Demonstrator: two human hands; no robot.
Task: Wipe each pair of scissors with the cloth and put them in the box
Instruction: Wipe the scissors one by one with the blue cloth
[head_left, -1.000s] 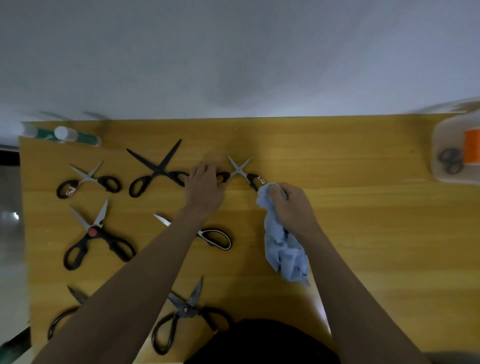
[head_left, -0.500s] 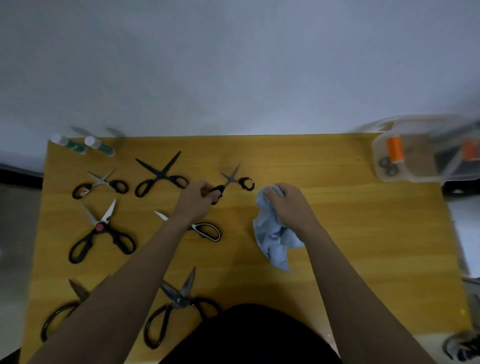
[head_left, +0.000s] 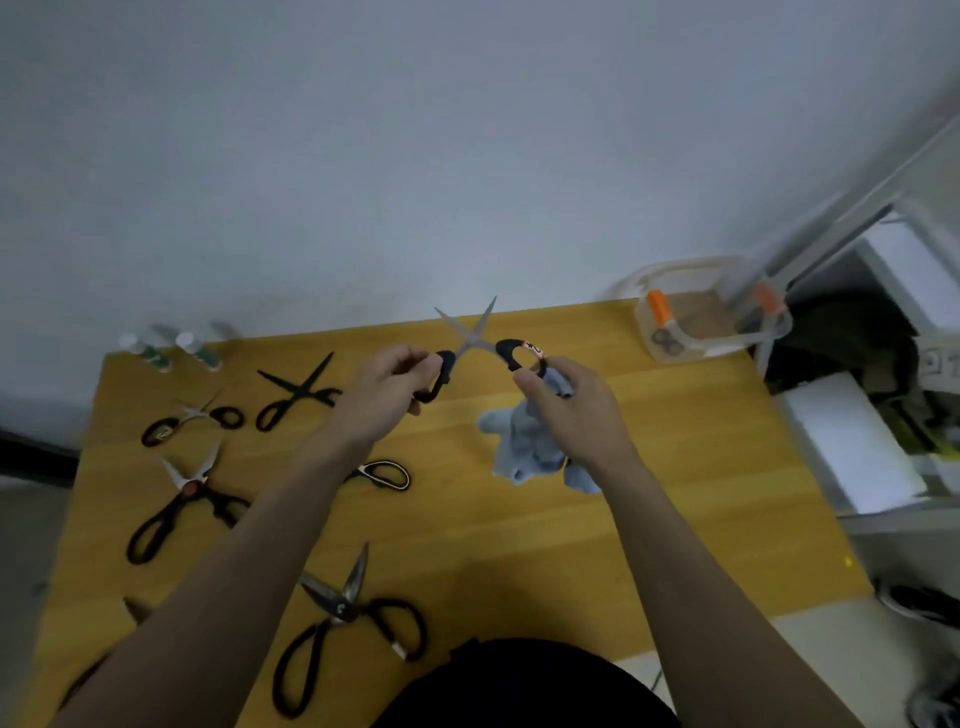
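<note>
A small pair of black-handled scissors (head_left: 470, 340) is held up above the wooden table (head_left: 675, 467), blades spread and pointing away from me. My left hand (head_left: 382, 395) grips its left handle loop. My right hand (head_left: 566, 410) pinches the right loop, which has a small label, and also clutches the crumpled light-blue cloth (head_left: 524, 441) that hangs below it. The clear plastic box (head_left: 711, 312) with orange clips stands at the table's far right corner and holds one pair of scissors (head_left: 664, 340).
Several other black-handled scissors lie on the left half of the table, among them long ones (head_left: 296, 389) at the back and heavy shears (head_left: 343, 618) near me. Two small green-and-white bottles (head_left: 171, 351) stand at the far left corner. Shelving (head_left: 883, 415) sits right of the table.
My left hand lifted the small scissors off the table, and my right hand with the cloth came up and took the other handle loop. The blades are now spread in the air.
</note>
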